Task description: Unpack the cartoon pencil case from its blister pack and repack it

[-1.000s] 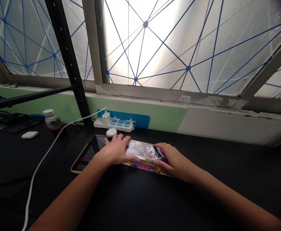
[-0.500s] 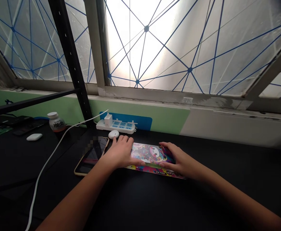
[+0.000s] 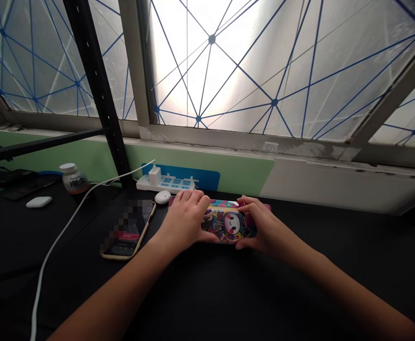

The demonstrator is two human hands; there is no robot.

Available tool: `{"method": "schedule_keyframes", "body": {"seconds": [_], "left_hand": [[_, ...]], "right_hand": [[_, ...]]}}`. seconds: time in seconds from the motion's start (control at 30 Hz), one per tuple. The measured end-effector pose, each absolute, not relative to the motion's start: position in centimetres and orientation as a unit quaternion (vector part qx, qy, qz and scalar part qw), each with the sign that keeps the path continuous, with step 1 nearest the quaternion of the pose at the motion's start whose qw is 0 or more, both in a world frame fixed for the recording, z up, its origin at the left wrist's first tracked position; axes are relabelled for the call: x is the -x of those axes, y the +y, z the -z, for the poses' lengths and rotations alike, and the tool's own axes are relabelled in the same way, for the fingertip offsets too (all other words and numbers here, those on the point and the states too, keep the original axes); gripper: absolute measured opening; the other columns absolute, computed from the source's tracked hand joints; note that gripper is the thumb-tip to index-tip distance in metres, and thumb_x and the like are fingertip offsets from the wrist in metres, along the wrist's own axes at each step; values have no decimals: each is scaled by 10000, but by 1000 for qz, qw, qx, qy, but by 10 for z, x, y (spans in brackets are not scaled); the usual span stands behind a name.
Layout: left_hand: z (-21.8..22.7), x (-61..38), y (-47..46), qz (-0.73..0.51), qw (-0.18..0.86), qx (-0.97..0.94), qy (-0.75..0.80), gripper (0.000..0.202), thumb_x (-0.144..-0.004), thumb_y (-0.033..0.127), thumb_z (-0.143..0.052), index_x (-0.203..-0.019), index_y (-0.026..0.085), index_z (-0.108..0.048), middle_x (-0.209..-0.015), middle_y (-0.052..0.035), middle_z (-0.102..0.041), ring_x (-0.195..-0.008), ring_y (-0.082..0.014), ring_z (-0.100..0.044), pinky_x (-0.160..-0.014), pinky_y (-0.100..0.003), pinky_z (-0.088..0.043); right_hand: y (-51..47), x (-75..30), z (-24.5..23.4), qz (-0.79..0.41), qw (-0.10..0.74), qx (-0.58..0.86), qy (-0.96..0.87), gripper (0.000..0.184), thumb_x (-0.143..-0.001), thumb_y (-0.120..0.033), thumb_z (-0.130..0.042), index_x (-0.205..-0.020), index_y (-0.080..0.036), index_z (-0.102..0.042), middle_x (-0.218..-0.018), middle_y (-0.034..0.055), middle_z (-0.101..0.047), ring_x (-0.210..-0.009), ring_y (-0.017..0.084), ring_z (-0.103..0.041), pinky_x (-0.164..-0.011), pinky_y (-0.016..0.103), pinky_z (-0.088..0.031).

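Note:
A colourful cartoon-printed pencil box is held on the black table, its printed lid tilted up towards me. My left hand grips its left end, fingers over the top and thumb along the near edge. My right hand grips the right end the same way. A phone with a gold rim lies just left of my left hand.
A white power strip with a plugged charger lies by the wall; its white cable runs to the near left. A white earbud case, a bottle and another white case stand nearby. A black rack post rises at the back.
The pencil box lay flat under both hands; now both hands have taken its ends and raised its lid side up, further back on the table.

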State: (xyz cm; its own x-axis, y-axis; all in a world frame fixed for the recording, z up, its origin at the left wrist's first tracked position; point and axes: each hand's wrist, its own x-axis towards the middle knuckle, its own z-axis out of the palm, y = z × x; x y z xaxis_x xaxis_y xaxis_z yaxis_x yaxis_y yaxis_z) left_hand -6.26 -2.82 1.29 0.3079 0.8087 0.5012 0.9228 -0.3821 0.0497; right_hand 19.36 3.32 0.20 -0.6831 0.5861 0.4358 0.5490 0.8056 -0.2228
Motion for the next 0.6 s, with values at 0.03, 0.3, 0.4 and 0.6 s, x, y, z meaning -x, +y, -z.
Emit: {"method": "schedule_keyframes", "body": {"seconds": [0.03,0.3,0.4,0.6], "left_hand": [[-14,61,-29,236,135,798,-538,822,-525,630,-896,-1119,201,-523,-1258,-124,-598,-1179,-344,-526,-1043,-499,-380],[-14,49,-34,180,202,805,-528,758,-672,448,-893,-1270,227,-483,-1116,-71,-637,-1022,-304,-587,-849,-437,-453],[-15,45,-36,154,180,819,-523,598,-756,381,-849,-1223,217,-513,-1044,-50,-661,-947,-272,-604,-781,-396,-463],[-22,49,-40,136,121,839,-513,371,-774,400,-827,-995,215,-593,-946,-24,-689,-863,-251,-617,-689,-351,-475]], "right_hand": [[30,-192,-3,-9,254,298,-920,685,-641,-341,-897,-1168,-237,-473,-1398,153,-488,-1304,372,-476,-1039,575,-438],[4,-180,-6,218,249,269,-905,359,-824,-250,-749,-1107,-160,-547,-1104,158,-634,-955,334,-598,-858,505,-506],[-2,-177,-3,219,224,273,-910,267,-899,-207,-630,-1150,-147,-563,-986,122,-663,-861,297,-607,-787,449,-518],[-11,-176,-3,200,199,278,-918,328,-928,-174,-552,-1247,-101,-559,-1042,133,-712,-836,267,-666,-699,391,-551]]}}
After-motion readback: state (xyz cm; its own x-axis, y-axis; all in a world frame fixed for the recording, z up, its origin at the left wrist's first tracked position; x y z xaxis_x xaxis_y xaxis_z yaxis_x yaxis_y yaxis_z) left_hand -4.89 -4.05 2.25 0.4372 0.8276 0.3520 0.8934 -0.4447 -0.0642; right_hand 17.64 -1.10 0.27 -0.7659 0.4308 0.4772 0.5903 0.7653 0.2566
